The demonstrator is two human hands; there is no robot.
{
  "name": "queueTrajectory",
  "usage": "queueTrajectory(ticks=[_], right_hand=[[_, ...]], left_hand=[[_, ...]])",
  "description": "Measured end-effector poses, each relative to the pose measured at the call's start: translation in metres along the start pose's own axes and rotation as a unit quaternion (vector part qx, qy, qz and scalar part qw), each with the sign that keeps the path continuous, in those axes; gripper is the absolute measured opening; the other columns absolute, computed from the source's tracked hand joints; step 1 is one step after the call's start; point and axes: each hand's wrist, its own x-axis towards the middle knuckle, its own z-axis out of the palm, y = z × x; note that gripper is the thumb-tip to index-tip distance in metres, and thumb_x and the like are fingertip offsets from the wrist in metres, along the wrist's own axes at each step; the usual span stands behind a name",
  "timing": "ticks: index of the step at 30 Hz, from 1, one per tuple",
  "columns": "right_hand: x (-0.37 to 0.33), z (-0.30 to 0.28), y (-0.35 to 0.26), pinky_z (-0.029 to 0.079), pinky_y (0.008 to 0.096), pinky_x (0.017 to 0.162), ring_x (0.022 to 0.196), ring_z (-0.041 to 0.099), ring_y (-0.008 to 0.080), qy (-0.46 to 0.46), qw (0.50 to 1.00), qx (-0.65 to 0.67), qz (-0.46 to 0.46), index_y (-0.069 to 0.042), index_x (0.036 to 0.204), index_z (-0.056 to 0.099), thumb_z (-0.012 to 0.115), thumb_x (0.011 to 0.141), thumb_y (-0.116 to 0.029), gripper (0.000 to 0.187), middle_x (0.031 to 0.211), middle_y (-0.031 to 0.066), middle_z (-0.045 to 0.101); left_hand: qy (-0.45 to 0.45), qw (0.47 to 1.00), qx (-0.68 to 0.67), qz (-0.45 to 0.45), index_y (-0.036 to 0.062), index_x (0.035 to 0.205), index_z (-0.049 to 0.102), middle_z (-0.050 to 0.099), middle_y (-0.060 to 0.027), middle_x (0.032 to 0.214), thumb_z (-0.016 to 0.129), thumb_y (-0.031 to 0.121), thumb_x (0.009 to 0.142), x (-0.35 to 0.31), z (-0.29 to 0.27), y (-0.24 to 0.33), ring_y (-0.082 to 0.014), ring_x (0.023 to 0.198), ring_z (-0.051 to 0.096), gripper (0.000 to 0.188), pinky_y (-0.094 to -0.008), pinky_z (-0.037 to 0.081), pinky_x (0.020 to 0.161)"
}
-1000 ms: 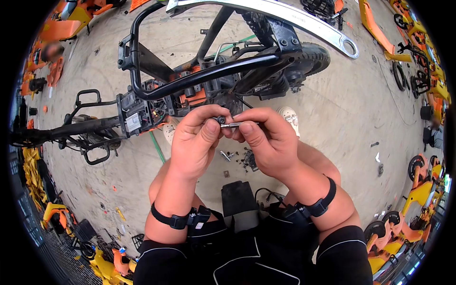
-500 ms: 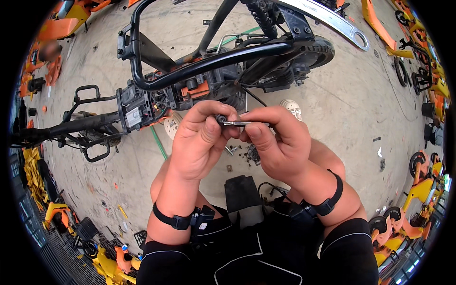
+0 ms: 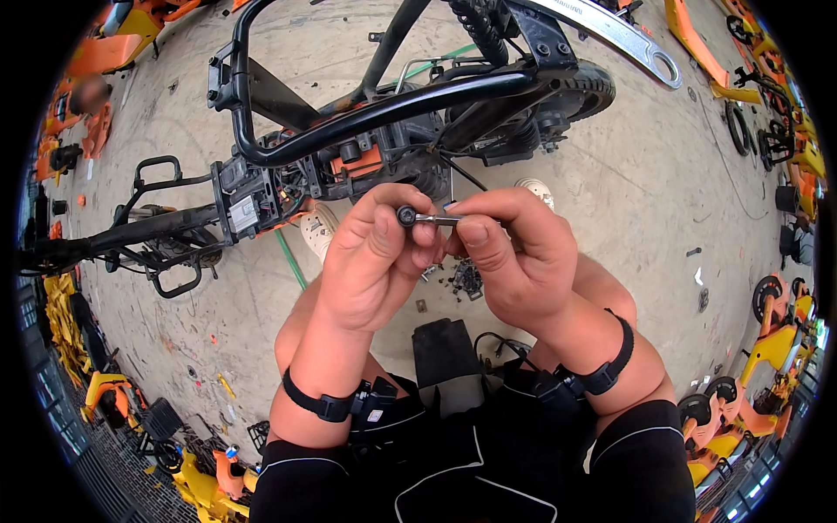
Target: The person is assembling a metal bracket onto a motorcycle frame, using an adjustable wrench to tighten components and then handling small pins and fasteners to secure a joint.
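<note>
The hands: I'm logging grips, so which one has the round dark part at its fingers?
The left hand: the dark part sits between its thumb and index finger, whereas the right hand pinches the silver rod.

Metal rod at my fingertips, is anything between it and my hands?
Nothing visible is: the right hand pinches one end of the metal rod directly, and the left hand holds the dark round part at the other end. I can't tell whether the left hand touches the rod.
</note>
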Motion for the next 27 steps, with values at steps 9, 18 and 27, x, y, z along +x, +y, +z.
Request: queueTrajectory(ticks=[9, 18, 27], right_hand=[[0.004, 0.000, -0.002, 0.059, 0.0270, 0.066, 0.076, 0.073, 0.0145, -0.002, 1.000, 0.013, -0.015, 0.005, 0.103, 0.067, 0.070, 0.100, -0.010, 0.015, 0.086, 0.0109, 0.075], [0.006, -0.005, -0.002, 0.054, 0.0256, 0.062, 0.070, 0.070, 0.0127, 0.004, 0.999, -0.041, 0.002, 0.001, 0.101, 0.069, 0.073, 0.099, -0.012, 0.014, 0.085, 0.0091, 0.075], [0.012, -0.012, -0.005, 0.052, 0.0292, 0.058, 0.066, 0.068, 0.0212, -0.002, 0.988, -0.154, -0.031, -0.003, 0.095, 0.072, 0.078, 0.091, -0.009, 0.009, 0.082, 0.0092, 0.073]], left_hand=[[0.008, 1.000, 0.010, 0.008, 0.0040, 0.125, 0.061, 0.066, -0.0022, 0.095, 0.060, 0.034, 0.106, 0.001, 0.001, -0.002, -0.0124, 0.084, 0.058, 0.036, -0.0293, 0.048, 0.081], [0.037, 0.990, 0.131, 0.032, 0.0009, 0.120, 0.065, 0.067, -0.0047, 0.089, 0.067, 0.032, 0.103, 0.002, 0.003, 0.004, -0.0113, 0.074, 0.062, 0.036, -0.0237, 0.051, 0.068], [0.099, 0.960, 0.254, 0.063, -0.0023, 0.112, 0.070, 0.070, -0.0072, 0.087, 0.070, 0.026, 0.101, 0.003, 0.011, 0.006, -0.0119, 0.073, 0.065, 0.030, -0.0240, 0.054, 0.068]])
